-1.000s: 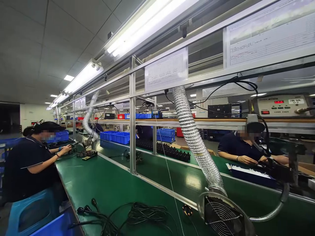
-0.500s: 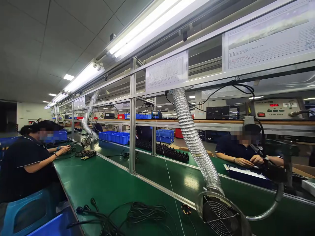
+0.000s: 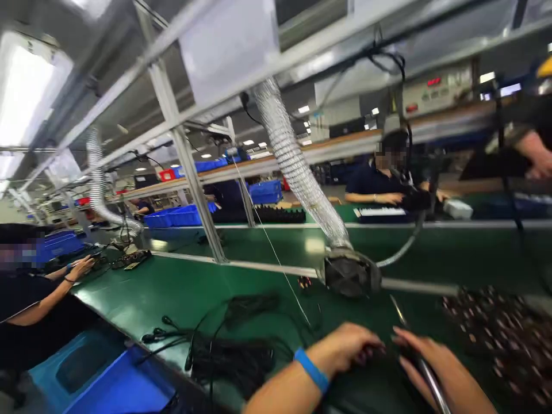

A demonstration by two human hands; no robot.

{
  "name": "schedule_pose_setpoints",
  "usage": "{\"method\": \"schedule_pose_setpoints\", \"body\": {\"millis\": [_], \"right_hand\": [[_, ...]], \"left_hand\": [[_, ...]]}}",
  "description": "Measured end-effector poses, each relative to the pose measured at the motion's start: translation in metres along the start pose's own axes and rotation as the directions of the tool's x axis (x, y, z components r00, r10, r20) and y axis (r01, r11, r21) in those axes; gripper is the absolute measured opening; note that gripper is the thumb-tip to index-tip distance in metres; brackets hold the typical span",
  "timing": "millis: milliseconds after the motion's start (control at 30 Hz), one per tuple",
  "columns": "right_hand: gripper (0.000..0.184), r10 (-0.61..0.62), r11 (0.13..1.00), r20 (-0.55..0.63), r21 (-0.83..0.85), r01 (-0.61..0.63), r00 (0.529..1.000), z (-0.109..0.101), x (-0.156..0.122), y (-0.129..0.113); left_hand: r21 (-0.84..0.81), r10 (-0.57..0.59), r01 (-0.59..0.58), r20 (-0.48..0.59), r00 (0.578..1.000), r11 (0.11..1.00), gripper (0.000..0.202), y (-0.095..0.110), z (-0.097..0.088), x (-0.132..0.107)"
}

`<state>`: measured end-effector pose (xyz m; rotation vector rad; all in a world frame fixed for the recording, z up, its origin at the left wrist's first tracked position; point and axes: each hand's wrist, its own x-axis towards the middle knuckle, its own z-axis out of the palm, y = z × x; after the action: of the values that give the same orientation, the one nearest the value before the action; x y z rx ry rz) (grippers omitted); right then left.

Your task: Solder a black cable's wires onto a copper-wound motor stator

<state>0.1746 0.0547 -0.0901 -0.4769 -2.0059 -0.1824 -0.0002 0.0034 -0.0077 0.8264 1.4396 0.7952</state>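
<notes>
My left hand [image 3: 351, 345], with a blue wristband [image 3: 311, 371], reaches in over the green bench with its fingers curled closed. Whatever is between those fingers is blurred and hidden. To its right, my right hand [image 3: 440, 365] grips a soldering iron [image 3: 425, 371], its thin metal tip pointing up and away from me. A thin solder wire [image 3: 276, 256] slants down from a spool [image 3: 232, 153] on the shelf, ending just left of my left hand. A small dark ring-shaped part [image 3: 304, 282] lies beyond the hands.
Black cables [image 3: 233, 356] lie bundled on the left, above a blue bin [image 3: 125, 388]. A fan [image 3: 351, 273] on a silver duct [image 3: 297, 167] stands ahead. Many small dark parts [image 3: 509, 339] cover the right side. Co-workers sit at left [image 3: 26, 287] and across [image 3: 375, 184].
Both my hands have come into view, the right one with the soldering iron. My view has turned right and down, bringing the small dark parts into sight.
</notes>
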Motion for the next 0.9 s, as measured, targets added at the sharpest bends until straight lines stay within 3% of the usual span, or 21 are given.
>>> {"method": "schedule_pose_setpoints", "body": {"millis": [33, 100, 267, 633, 900], "right_hand": [[0.024, -0.018, 1.0, 0.025, 0.019, 0.018, 1.0, -0.007, 0.003, -0.006], [0.027, 0.079, 0.995, 0.086, 0.051, -0.083, 0.993, -0.014, 0.006, -0.006], [0.034, 0.226, 0.963, 0.223, 0.097, -0.252, 0.948, -0.015, -0.005, 0.004], [0.032, 0.255, 0.943, 0.27, 0.144, -0.301, 0.928, -0.009, -0.005, -0.008], [0.034, 0.252, 0.936, 0.283, 0.172, -0.308, 0.925, -0.012, -0.004, -0.007]], "left_hand": [[-0.007, -0.021, 0.021, 0.018, 1.0, 1.0, 0.029, -0.003, -0.001, 0.004], [-0.032, -0.046, 0.048, 0.059, 0.997, 0.998, 0.026, -0.009, -0.003, 0.013], [-0.064, -0.049, 0.056, 0.107, 0.993, 0.996, 0.025, -0.016, -0.006, 0.022], [-0.081, -0.027, 0.03, 0.03, 0.999, 0.996, 0.02, -0.016, 0.003, 0.019], [-0.108, -0.034, 0.039, 0.045, 0.998, 0.993, 0.018, -0.013, 0.005, 0.011]]}}
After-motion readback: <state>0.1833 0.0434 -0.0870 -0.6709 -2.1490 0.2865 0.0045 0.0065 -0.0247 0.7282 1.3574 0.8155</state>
